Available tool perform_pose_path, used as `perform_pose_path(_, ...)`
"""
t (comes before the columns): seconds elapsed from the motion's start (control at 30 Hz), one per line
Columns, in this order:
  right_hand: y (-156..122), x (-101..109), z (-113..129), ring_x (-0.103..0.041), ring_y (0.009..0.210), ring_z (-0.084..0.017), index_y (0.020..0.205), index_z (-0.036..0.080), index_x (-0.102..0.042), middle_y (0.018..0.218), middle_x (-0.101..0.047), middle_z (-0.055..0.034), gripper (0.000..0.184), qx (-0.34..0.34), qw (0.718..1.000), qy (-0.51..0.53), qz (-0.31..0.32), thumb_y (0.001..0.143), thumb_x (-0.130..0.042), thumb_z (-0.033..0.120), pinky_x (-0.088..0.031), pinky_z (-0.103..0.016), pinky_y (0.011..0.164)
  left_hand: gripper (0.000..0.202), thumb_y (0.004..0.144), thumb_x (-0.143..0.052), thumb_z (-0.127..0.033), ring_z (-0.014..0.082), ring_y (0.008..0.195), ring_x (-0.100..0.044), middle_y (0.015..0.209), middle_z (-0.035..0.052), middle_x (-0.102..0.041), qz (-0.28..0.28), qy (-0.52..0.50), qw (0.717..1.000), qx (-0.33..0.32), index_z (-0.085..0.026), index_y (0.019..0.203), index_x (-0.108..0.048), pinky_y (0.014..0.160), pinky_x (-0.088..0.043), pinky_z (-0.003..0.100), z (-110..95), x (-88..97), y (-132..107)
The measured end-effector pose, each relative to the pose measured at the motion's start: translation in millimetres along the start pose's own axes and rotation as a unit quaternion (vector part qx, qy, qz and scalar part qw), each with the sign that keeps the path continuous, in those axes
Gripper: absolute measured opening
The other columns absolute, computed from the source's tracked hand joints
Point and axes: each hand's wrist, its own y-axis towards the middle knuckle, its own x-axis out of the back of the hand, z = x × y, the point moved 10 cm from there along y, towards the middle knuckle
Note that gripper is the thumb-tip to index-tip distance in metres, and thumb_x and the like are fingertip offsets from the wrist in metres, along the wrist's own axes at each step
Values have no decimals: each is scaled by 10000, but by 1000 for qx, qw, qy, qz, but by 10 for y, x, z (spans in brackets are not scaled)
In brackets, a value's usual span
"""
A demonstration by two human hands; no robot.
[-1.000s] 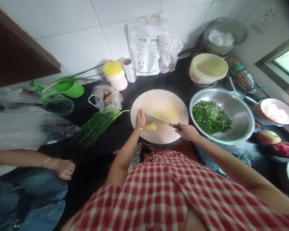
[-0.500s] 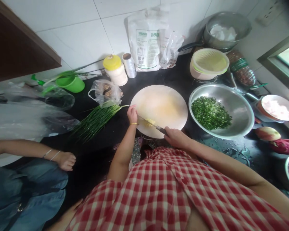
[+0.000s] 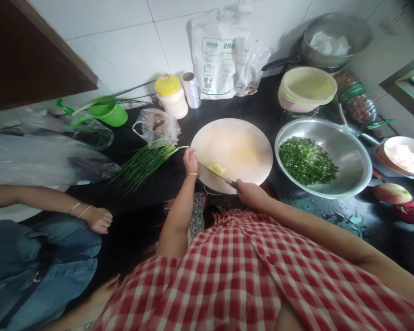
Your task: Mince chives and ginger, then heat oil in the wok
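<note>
My right hand is closed around the dark handle of a kitchen knife. My left hand is closed at the blade's tip, by the left rim of a round, pale cutting board; its fingertips are partly hidden. A small heap of finely chopped yellow food, possibly ginger or garlic, lies against the far side of the blade. Left of the board, a bunch of green chives or thin scallions lies on the dark counter.
A steel basin of chopped greens stands right of the board. Behind are a yellow-lidded jar, a film roll and a white bag. At left, a co-worker's hand rests near the counter edge.
The blade has moved toward me off the chopped heap, which now shows more fully beyond it. Both hands keep their places on the knife. The whole view has shifted slightly.
</note>
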Motion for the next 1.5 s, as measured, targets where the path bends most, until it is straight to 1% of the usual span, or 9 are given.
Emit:
perform_pose_path(0.13,18,-47,-41,-620,844,-218,1077,177,-437,958,-654,-114,225,-4,1000,12,-2,902,-368,300,-375,-277,647,153,783,-437,-151,119,550,-455,537,-36,-449,0,10,1000,-30,-176,742,-581,599,-359,236,-58,27,-17)
perform_pose_path(0.3,1,20,75,-621,820,-224,1068,168,-439,939,-656,-122,230,23,1000,-1,-16,877,-398,289,-376,-282,640,184,760,-395,-111,107,441,-371,450,-60,-370,-9,15,1000,7,-177,702,-557,519,-318,226,49,140,11)
perform_pose_path(0.5,37,14,-19,-628,790,-221,1064,184,-448,910,-658,-102,227,16,1000,-6,-17,892,-356,300,-379,-279,612,183,768,-386,-135,106,436,-374,446,-62,-372,-31,12,999,-16,-179,730,-560,520,-318,225,-3,183,-57)
perform_pose_path(0.63,82,73,-140,-623,810,-224,1097,186,-444,928,-647,-116,244,8,999,-40,-18,889,-351,275,-393,-295,652,161,768,-384,-154,101,410,-364,426,-69,-356,-50,-11,999,9,-179,703,-529,496,-308,224,24,138,-91)
perform_pose_path(0.83,100,73,-198,-627,800,-229,1074,188,-462,908,-657,-104,235,1,999,-35,-22,886,-352,274,-393,-291,629,159,772,-401,-144,93,439,-369,466,-60,-380,-38,14,999,-29,-177,725,-549,497,-301,222,-135,80,-79)
perform_pose_path(0.97,116,207,-183,-626,780,-225,1083,184,-463,889,-653,-107,240,8,998,-52,-44,871,-374,250,-388,-288,623,171,774,-385,-136,95,427,-358,443,-63,-358,-52,-1,999,11,-174,707,-538,489,-301,224,-16,91,-21)
perform_pose_path(1.13,153,80,-292,-624,790,-207,1085,188,-463,907,-657,-98,234,-21,998,-49,-14,893,-345,252,-386,-277,630,157,799,-398,-169,93,438,-366,464,-62,-364,-38,4,999,-25,-180,740,-544,508,-312,229,-100,31,-69)
perform_pose_path(1.33,100,155,-166,-625,790,-226,1109,190,-448,909,-654,-109,246,2,997,-68,-30,891,-344,237,-390,-296,632,169,794,-374,-170,92,400,-341,428,-72,-334,-59,-6,998,21,-184,707,-518,479,-294,227,-12,111,-67)
perform_pose_path(1.5,85,59,-189,-629,801,-220,1092,194,-456,915,-661,-100,233,-11,999,-44,-14,894,-349,255,-390,-285,626,159,800,-388,-182,99,424,-366,446,-67,-357,-45,11,999,-14,-185,758,-541,506,-304,231,-90,117,-119)
